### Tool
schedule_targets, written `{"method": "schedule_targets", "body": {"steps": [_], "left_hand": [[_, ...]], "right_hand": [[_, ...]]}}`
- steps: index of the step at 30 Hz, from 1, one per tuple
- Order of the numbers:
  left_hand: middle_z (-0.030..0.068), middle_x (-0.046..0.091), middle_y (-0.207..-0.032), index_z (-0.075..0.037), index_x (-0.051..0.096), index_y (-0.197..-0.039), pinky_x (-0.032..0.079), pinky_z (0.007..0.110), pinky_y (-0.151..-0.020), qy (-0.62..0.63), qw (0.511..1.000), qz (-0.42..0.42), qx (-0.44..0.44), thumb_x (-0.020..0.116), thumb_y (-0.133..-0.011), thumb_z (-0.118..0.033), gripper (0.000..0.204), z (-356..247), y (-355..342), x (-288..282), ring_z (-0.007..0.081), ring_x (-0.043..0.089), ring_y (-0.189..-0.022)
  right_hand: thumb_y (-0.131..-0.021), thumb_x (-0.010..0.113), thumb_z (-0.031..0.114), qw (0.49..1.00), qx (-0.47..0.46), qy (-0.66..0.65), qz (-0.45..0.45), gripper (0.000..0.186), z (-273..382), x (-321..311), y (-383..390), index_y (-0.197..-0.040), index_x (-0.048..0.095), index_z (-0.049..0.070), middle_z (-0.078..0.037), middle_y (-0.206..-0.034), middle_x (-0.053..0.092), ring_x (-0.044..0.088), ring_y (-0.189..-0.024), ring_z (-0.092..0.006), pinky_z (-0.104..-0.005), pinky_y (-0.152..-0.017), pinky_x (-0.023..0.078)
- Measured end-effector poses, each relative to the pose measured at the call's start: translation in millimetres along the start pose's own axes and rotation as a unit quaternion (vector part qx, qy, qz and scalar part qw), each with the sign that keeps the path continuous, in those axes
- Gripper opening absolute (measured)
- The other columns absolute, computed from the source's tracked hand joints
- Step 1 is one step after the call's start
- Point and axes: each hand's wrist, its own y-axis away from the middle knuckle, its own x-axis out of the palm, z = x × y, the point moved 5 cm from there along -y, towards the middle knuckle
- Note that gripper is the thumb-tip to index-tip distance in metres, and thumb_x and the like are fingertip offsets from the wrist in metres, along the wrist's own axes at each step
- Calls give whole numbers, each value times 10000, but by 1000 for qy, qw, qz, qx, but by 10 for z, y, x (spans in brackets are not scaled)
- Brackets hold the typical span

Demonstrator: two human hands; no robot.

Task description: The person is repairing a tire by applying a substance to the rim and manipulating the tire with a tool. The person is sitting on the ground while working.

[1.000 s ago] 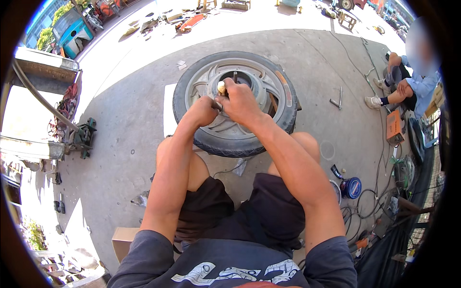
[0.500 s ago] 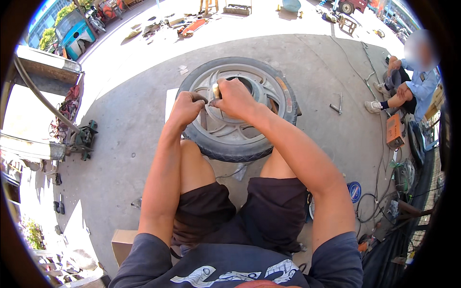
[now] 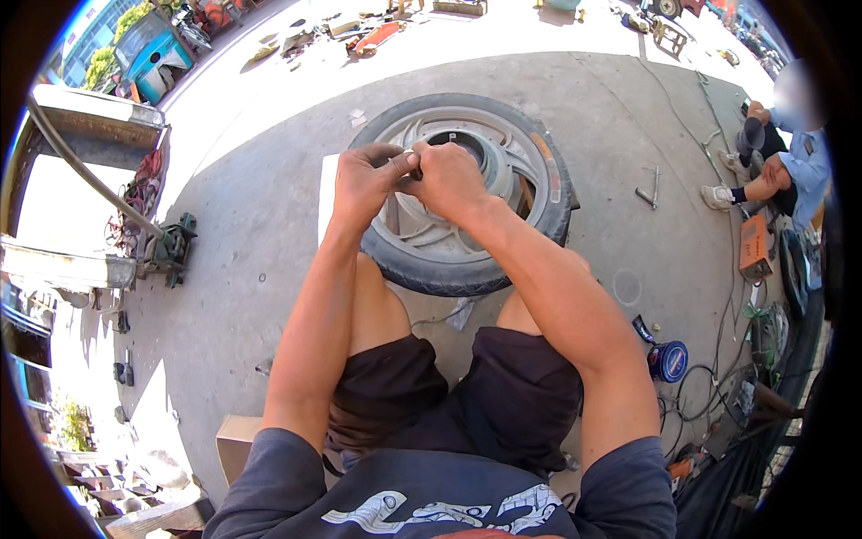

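Here the person sits on a low wooden box (image 3: 235, 438) with knees apart, so that the scooter wheel (image 3: 467, 193) lies flat on the concrete floor (image 3: 251, 234) right between the feet, within easy reach of both arms. The wheel rests partly on a pale board (image 3: 329, 193), probably to keep its underside off the grit. Both hands meet over the near left side of the grey spoked rim, beside the hub (image 3: 489, 162). The left hand (image 3: 368, 180) and the right hand (image 3: 446, 180) are closed, knuckles up, fingers (image 3: 406, 160) curled and pressed together around a small dark object between them; it is too hidden to name. Holding it with both hands above the rim seems to give a firm, steady grip close to where the work is.

Toward the floor's right edge lie a blue round tin (image 3: 670, 361), tangled cables (image 3: 709, 395) and an orange box (image 3: 754, 247), likely left there within arm's reach. Another person (image 3: 781, 171) sits at the far right, well apart from the wheel.
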Motion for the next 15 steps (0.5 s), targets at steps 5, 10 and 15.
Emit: {"method": "schedule_targets", "body": {"steps": [5,10,15], "left_hand": [[96,743,-812,42,759,-932,518,269,-688,14,999,30,18,764,-842,-185,244,-30,-29,78,120,655,-727],[79,731,-864,63,740,-1003,516,272,-720,17,998,48,25,728,-891,-139,231,-92,16,168,121,648,-780],[102,728,-859,75,718,-1006,521,274,-701,17,1000,18,-7,739,-883,-165,270,-117,51,148,129,659,-773]], "right_hand": [[-760,796,238,998,10,-65,-1,325,-83,0,35,-895,626,-4,-190,-789,701,690,-829,-384,-468,-760,540],[-771,718,109,990,-5,-142,-10,198,-155,-20,57,-871,610,-23,-218,-786,690,676,-823,-416,-490,-751,532],[-755,766,138,992,-17,-123,-34,269,-106,10,77,-899,625,-40,-193,-776,699,689,-818,-386,-474,-749,538]]}}
